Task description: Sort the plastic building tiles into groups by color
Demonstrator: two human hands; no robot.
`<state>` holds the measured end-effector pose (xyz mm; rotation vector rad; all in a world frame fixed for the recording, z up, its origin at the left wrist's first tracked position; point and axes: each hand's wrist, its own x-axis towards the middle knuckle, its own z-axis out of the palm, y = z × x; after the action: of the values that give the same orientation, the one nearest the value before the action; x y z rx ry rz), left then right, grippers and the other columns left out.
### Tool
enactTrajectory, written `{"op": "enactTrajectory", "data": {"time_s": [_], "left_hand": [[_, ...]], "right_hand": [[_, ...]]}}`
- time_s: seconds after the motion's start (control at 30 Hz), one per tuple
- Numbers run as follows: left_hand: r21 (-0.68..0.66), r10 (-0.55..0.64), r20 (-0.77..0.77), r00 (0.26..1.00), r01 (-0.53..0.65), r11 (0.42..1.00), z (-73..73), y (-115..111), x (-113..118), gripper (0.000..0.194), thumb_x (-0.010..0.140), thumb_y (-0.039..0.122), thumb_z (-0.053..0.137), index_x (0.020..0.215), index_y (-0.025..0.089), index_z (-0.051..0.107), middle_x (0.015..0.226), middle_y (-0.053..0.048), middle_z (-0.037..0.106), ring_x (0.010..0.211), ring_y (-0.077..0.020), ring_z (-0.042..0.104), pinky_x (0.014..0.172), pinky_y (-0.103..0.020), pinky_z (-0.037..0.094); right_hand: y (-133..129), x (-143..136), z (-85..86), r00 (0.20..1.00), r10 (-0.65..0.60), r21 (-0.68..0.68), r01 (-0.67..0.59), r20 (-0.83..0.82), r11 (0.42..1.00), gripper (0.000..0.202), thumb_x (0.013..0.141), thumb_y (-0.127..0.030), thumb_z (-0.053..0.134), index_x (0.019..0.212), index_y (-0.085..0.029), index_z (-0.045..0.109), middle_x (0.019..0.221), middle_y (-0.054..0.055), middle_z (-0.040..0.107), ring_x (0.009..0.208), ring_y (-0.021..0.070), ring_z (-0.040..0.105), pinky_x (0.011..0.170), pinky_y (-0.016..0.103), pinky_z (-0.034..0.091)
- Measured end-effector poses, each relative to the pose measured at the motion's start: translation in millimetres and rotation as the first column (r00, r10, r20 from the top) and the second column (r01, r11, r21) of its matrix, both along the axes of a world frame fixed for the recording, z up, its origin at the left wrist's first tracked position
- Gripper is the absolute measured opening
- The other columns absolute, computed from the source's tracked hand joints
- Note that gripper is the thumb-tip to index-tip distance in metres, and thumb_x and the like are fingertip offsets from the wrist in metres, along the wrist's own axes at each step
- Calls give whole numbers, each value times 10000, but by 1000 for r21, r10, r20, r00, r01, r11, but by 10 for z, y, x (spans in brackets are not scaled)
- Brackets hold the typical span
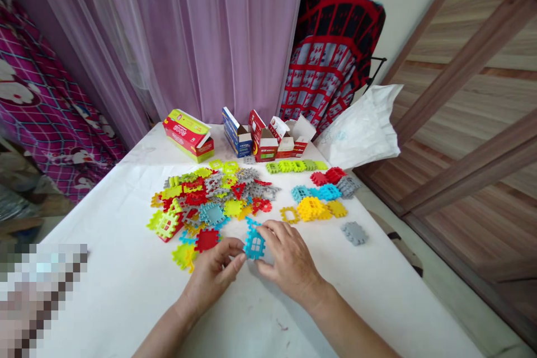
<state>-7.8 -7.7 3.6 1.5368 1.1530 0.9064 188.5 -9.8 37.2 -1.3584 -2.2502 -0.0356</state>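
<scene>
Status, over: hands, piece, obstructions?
Left hand and right hand gripping blue window piece. Piece tilted, window facing camera. Mixed pile just beyond left hand.

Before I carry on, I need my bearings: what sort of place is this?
Probably a room in a home, judging by the lilac curtains, the magenta checked fabric at the left and the interlocking plastic tiles heaped on the white table.

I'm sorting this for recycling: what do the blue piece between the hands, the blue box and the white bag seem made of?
Blue piece: probably smooth, moulded plastic, given its regular teeth and window bars.
Blue box: likely thin printed card; its folded flaps look pale inside.
White bag: perhaps thin, crinkled plastic; film or woven, I can't tell.
</scene>
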Motion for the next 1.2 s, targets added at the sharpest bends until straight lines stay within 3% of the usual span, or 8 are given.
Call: {"op": "enactTrajectory", "data": {"time_s": [0.1,0.23,0.33,0.43,0.63,1.03,1.2], "left_hand": [[13,-8,-42,999,8,1000,19,-11,-18,434,855,585,488,1028,203,598,884,-68,715,533,-113,594,485,-228,501],[46,8,-119,993,-3,999,-11,23,-51,436,860,588,471,1058,221,596,852,-53,722,498,-113,599,480,-225,512],[106,-4,-192,981,25,994,-73,45,-53,397,872,564,461,1056,244,604,798,-27,722,479,-111,596,452,-199,492],[150,-7,-264,965,48,988,-140,60,-54,355,869,533,481,1065,271,617,766,-1,725,475,-112,602,434,-179,476],[229,19,-303,953,54,972,-230,85,-87,288,846,482,534,1058,318,640,749,34,731,525,-124,654,489,-163,513],[350,46,-370,928,93,932,-268,110,-126,257,839,421,569,1060,324,658,800,52,754,630,-115,712,554,-117,534],[372,46,-369,928,103,922,-274,106,-132,243,838,406,575,1052,321,656,781,62,749,612,-105,707,540,-104,525]], "right_hand": [[117,474,127,997,-61,37,59,49,998,485,738,-244,674,1211,-243,566,1101,75,587,981,242,560,840,362,474],[526,1395,382,937,-241,64,232,254,971,482,767,-286,657,1236,-230,559,1051,78,612,944,247,576,800,351,463],[885,1956,537,867,-203,-32,243,456,969,500,770,-252,655,1255,-194,550,1077,92,630,997,251,574,833,342,435],[1161,2235,567,806,-133,-94,227,577,969,480,747,-200,658,1219,-179,573,1114,107,628,1036,252,561,859,339,403],[1417,2332,449,738,-10,-166,165,675,972,466,750,-200,666,1211,-208,599,1055,84,627,1002,238,557,831,323,382],[1526,2292,469,678,-14,-218,256,735,942,435,758,-305,677,1183,-226,621,1063,94,612,999,252,544,813,324,363],[1505,2262,508,663,-38,-208,287,747,935,502,760,-270,662,1251,-210,572,1086,109,600,1021,258,537,826,330,366]]}}
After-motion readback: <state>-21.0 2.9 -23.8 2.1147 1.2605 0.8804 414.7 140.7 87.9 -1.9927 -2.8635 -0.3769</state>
